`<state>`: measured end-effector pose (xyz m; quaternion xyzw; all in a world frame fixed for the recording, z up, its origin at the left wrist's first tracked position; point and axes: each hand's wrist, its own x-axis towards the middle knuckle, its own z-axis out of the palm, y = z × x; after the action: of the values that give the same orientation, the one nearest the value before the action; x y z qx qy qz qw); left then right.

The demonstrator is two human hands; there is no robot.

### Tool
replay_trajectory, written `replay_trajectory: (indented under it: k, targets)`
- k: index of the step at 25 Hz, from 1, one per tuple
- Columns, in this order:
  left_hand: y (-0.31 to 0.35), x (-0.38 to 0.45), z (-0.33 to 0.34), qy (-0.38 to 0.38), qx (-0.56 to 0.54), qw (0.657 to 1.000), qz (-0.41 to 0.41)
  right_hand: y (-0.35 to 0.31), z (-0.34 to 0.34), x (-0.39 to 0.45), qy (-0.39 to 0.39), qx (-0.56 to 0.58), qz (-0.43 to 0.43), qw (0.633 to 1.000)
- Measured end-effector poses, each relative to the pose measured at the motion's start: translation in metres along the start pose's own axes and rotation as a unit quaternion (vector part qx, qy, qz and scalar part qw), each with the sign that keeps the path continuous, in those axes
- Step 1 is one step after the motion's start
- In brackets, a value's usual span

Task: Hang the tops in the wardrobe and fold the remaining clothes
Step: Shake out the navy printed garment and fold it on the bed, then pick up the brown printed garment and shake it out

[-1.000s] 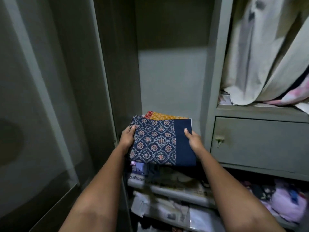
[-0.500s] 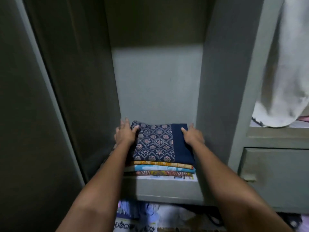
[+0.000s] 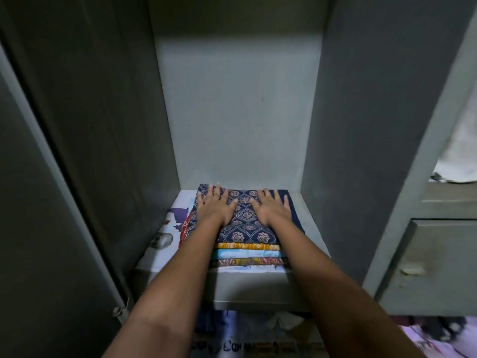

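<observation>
Folded stack [image 3: 246, 250] sits on the shelf [image 3: 308, 220], navy print cloth [image 3: 245, 218] on top; left hand [image 3: 215, 206] and right hand [image 3: 272, 210] lie flat on it, fingers spread, pressing, likely to settle the pile; front edges near the shelf lip; room behind and right; paper liner [image 3: 167, 228] shows left; drawer [image 3: 438, 264] further right.

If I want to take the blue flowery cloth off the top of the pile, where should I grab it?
Probably by the front folded edge of the blue patterned cloth, coming from the open front of the shelf. That edge faces you and lies free above the yellow layer; both hands now press flat on top.
</observation>
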<state>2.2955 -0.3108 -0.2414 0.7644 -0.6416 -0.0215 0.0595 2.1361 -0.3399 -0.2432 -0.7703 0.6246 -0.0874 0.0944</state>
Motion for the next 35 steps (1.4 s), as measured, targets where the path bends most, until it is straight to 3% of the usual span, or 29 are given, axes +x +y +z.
replay_trajectory:
  k: [4, 7, 9, 12, 16, 20, 26, 35]
  targets:
    - [-0.018, -0.004, -0.021, -0.015, -0.079, 0.993, -0.089, 0.024, -0.013, -0.001, -0.050, 0.025, 0.106, 0.993]
    - [-0.022, -0.006, -0.064, 0.030, -0.307, 0.942, -0.132, 0.024, -0.049, -0.002, -0.024, 0.151, 0.157, 0.976]
    - [-0.010, -0.022, -0.100, 0.065, -0.448, 0.887, -0.095, 0.010, -0.083, -0.018, 0.009, 0.279, 0.105, 0.954]
    - [0.012, -0.077, -0.130, 0.095, -0.554, 0.827, -0.030, -0.005, -0.112, -0.064, 0.027, 0.429, -0.004, 0.903]
    - [0.024, -0.160, -0.125, 0.088, -0.594, 0.799, -0.024, 0.006, -0.115, -0.149, 0.014, 0.480, -0.014, 0.877]
    - [0.030, -0.234, -0.089, 0.092, -0.670, 0.733, -0.075, 0.034, -0.091, -0.250, 0.005, 0.524, -0.020, 0.851]
    - [0.057, -0.354, -0.060, 0.067, -0.668, 0.737, -0.081, 0.084, -0.085, -0.388, 0.013, 0.526, 0.040, 0.850]
    - [0.172, -0.448, -0.116, -0.044, -0.678, 0.730, 0.071, 0.159, -0.162, -0.544, 0.170, 0.501, 0.079, 0.845]
